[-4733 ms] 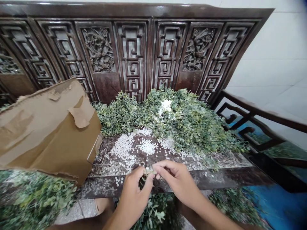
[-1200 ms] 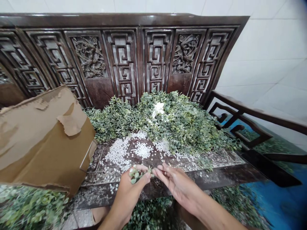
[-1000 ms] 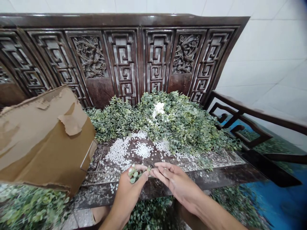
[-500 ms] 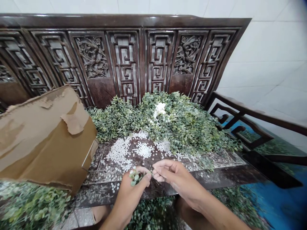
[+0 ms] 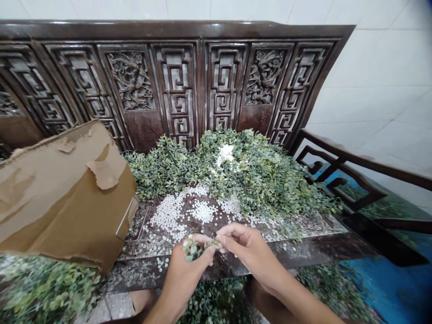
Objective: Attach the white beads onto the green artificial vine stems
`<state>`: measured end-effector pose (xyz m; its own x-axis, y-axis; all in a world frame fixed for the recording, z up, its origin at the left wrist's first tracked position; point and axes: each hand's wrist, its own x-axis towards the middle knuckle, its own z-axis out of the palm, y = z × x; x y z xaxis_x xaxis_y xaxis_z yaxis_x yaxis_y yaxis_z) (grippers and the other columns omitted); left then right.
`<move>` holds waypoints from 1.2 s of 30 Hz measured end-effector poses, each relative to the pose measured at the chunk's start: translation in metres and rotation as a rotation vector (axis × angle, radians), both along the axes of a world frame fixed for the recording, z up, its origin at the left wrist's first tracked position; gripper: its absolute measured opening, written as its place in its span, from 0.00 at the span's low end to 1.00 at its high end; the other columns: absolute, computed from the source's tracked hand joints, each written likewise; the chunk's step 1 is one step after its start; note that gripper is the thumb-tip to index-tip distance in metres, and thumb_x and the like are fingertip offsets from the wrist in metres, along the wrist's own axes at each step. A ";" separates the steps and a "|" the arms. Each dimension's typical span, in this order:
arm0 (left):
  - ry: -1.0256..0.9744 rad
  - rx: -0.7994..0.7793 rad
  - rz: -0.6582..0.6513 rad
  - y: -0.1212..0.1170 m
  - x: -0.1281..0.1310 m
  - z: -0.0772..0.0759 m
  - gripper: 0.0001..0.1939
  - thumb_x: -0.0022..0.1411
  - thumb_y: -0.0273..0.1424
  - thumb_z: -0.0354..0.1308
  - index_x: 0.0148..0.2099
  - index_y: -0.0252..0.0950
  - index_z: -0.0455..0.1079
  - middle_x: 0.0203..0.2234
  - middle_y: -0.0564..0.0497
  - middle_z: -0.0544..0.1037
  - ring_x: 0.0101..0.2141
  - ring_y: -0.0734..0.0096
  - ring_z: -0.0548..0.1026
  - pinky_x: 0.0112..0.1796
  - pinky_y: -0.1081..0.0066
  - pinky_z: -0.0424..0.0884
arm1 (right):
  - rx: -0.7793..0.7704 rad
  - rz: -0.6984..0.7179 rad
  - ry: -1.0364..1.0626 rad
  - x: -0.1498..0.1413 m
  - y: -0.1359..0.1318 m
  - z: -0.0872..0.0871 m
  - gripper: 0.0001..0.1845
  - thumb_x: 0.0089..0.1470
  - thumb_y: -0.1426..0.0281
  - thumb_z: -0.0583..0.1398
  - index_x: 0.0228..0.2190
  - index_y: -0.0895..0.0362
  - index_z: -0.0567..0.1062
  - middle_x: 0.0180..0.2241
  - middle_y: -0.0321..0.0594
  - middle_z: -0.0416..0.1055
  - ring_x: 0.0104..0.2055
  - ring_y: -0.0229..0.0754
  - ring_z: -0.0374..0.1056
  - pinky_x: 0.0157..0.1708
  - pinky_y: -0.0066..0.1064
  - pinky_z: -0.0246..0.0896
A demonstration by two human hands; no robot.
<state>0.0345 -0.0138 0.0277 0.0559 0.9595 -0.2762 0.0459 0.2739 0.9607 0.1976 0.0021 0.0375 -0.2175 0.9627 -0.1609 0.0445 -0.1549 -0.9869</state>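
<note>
My left hand (image 5: pixel 192 263) is closed round a small sprig of artificial leaves (image 5: pixel 191 251); part of the sprig shows above the curled fingers. At its tip, between the two hands, a bit of green shows. My right hand (image 5: pixel 248 247) pinches there with thumb and forefinger, almost touching the left fingertips. Whether a small white piece is also in that pinch is hidden. Just beyond my hands, many small round white pieces (image 5: pixel 202 210) lie scattered on the dark wooden bench seat (image 5: pixel 283 256).
A large heap of leafy greenery (image 5: pixel 270 180) leans against the carved backrest, with a white cluster (image 5: pixel 225 155) on it. A torn cardboard box (image 5: pixel 74 193) stands at left. A dark phone-like slab (image 5: pixel 384 238) lies by the right armrest. More greenery (image 5: pixel 50 283) fills the lower left.
The right fingertips have closed in on the sprig's tip, and more green shows between the hands. The left hand keeps its hold, nearly in the same place.
</note>
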 end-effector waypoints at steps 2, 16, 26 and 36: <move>0.041 0.033 -0.001 0.000 0.000 0.001 0.09 0.55 0.38 0.60 0.30 0.36 0.73 0.18 0.54 0.72 0.25 0.69 0.70 0.29 0.72 0.66 | 0.077 0.001 -0.057 0.000 -0.001 -0.002 0.09 0.54 0.63 0.61 0.28 0.54 0.77 0.24 0.35 0.70 0.28 0.38 0.65 0.32 0.31 0.59; 0.264 0.269 -0.044 -0.004 -0.002 -0.009 0.14 0.62 0.37 0.53 0.30 0.36 0.73 0.26 0.49 0.78 0.32 0.63 0.75 0.36 0.72 0.68 | 0.154 -0.064 -0.141 -0.007 -0.008 -0.004 0.07 0.56 0.67 0.59 0.30 0.54 0.77 0.29 0.36 0.75 0.32 0.40 0.70 0.35 0.31 0.64; 0.219 0.206 -0.001 -0.001 -0.001 -0.006 0.12 0.59 0.37 0.54 0.28 0.36 0.72 0.23 0.50 0.76 0.28 0.65 0.72 0.32 0.71 0.67 | 0.192 -0.017 -0.144 -0.010 -0.010 -0.004 0.11 0.57 0.68 0.59 0.37 0.49 0.82 0.31 0.38 0.78 0.34 0.42 0.72 0.37 0.34 0.65; 0.228 0.180 0.003 -0.002 -0.002 0.000 0.10 0.56 0.34 0.53 0.26 0.36 0.69 0.21 0.52 0.73 0.26 0.67 0.70 0.30 0.73 0.65 | 0.164 -0.025 -0.147 -0.012 -0.013 -0.003 0.11 0.56 0.68 0.59 0.38 0.50 0.82 0.30 0.38 0.77 0.33 0.41 0.71 0.35 0.33 0.65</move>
<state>0.0321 -0.0161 0.0280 0.0091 0.9943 -0.1061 0.2656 0.0999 0.9589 0.1858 -0.0108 0.0345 -0.1793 0.9833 -0.0300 0.1875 0.0043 -0.9822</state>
